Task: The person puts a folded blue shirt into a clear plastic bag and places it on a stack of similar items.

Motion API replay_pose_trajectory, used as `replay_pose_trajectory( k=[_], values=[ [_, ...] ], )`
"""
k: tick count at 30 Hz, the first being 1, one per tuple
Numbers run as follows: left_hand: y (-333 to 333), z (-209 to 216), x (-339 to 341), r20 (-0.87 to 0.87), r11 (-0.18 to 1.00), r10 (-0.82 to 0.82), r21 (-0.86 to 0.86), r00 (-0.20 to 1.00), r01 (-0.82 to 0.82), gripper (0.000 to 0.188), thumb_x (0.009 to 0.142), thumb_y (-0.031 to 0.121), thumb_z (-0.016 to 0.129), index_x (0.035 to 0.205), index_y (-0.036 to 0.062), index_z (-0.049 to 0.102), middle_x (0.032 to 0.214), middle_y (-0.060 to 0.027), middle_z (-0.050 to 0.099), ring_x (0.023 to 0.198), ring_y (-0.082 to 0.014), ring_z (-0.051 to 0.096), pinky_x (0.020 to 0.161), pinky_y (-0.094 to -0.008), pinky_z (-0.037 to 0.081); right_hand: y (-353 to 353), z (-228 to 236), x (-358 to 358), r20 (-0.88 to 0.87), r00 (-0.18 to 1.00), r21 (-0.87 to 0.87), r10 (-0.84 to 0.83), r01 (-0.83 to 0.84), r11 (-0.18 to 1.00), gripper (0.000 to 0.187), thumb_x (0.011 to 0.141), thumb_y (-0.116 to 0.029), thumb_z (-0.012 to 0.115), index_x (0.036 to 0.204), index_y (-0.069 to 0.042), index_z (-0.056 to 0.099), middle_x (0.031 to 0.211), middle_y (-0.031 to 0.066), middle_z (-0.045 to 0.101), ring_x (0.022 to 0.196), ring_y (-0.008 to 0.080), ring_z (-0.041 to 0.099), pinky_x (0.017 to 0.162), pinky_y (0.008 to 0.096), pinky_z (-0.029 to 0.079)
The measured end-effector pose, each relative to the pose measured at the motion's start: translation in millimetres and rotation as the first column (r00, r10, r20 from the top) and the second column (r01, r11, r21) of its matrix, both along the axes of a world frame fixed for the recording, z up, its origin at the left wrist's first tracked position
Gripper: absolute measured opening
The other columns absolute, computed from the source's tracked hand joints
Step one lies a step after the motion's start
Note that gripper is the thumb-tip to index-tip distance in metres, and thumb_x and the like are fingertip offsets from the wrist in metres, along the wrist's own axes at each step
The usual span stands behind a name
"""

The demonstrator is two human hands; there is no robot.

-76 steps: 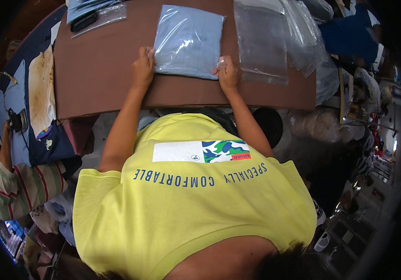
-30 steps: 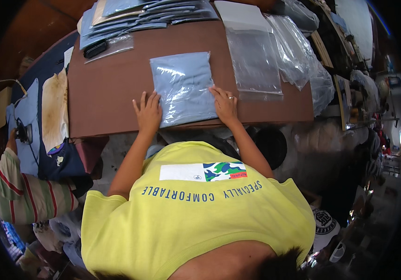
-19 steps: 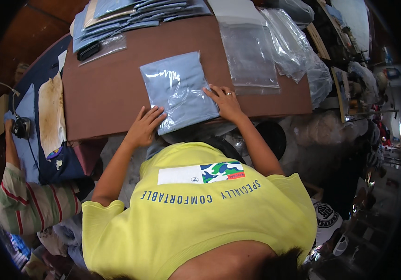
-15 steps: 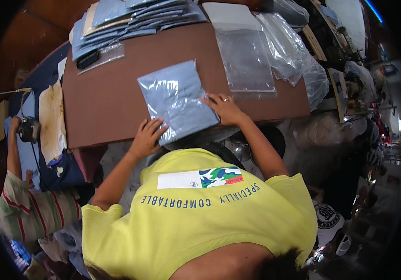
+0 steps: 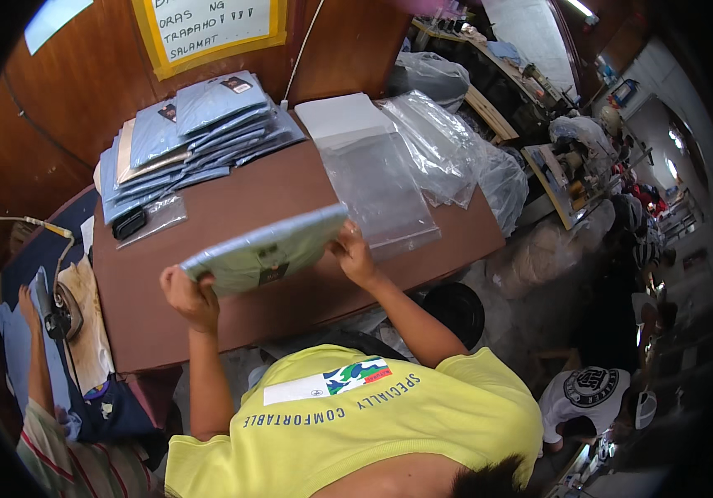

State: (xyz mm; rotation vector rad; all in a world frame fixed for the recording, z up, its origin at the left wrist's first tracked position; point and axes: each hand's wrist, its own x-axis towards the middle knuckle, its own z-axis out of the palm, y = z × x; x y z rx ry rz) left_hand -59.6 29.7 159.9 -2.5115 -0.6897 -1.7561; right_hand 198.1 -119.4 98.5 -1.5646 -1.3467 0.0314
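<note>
A folded light-blue shirt in a clear plastic bag [image 5: 269, 253] is held up above the brown table, tilted so its front with a dark tag faces me. My left hand [image 5: 190, 297] grips its left end, fingers closed on the edge. At the right end, my right hand [image 5: 353, 253] is closed on the other edge. Beyond it, a stack of similar bagged blue shirts [image 5: 199, 124] lies at the table's back left. A dark object [image 5: 130, 223] rests on a small clear bag [image 5: 157, 222] in front of that stack.
Flat clear plastic bags [image 5: 381, 187] lie on the right of the brown table [image 5: 232, 195], with crumpled plastic [image 5: 501, 187] beyond. On the left, a co-worker's arm [image 5: 37, 357] reaches beside an iron [image 5: 64, 314] on a dark-blue surface. A round black stool [image 5: 456, 314] stands below the table.
The bagged shirt was flat on the table under both hands. Now both hands have lifted and tilted it up. The view has risen toward the wall, and the iron has moved.
</note>
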Motion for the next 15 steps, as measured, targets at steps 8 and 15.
replay_pose_trajectory(
  k=[8, 15],
  values=[
    [75.3, -90.0, 58.7, -0.381, 0.506, 0.152, -0.762, 0.912, -0.403, 0.046, 0.092, 0.036, 0.047, 0.125, 0.0039, 0.043, 0.092, -0.0231, 0.063, 0.085, -0.0427, 0.059, 0.075, -0.0499, 0.043, 86.8, -39.7, 19.3, 0.029, 0.943, -0.440, -0.332, 0.310, 0.843, 0.037, 0.089, -0.026, 0.055, 0.121, -0.007, 0.049, 0.084, 0.0172, 0.063, 0.075, 0.0374, 0.059, 0.072, 0.0402, 0.047],
    [8.9, -120.8, 91.1, -0.528, 0.848, 0.032, -0.436, 0.849, -0.303, 0.054, 0.090, 0.037, 0.049, 0.140, 0.0227, 0.034, 0.148, -0.0098, 0.025, 0.137, -0.0364, 0.017, 0.105, -0.0599, 0.015, 83.2, -71.2, -17.4, 0.454, 0.889, -0.410, -0.066, 0.274, 0.870, 0.051, 0.092, -0.037, 0.046, 0.139, -0.022, 0.034, 0.147, 0.0063, 0.028, 0.135, 0.0332, 0.021, 0.105, 0.0576, 0.019]
  ],
)
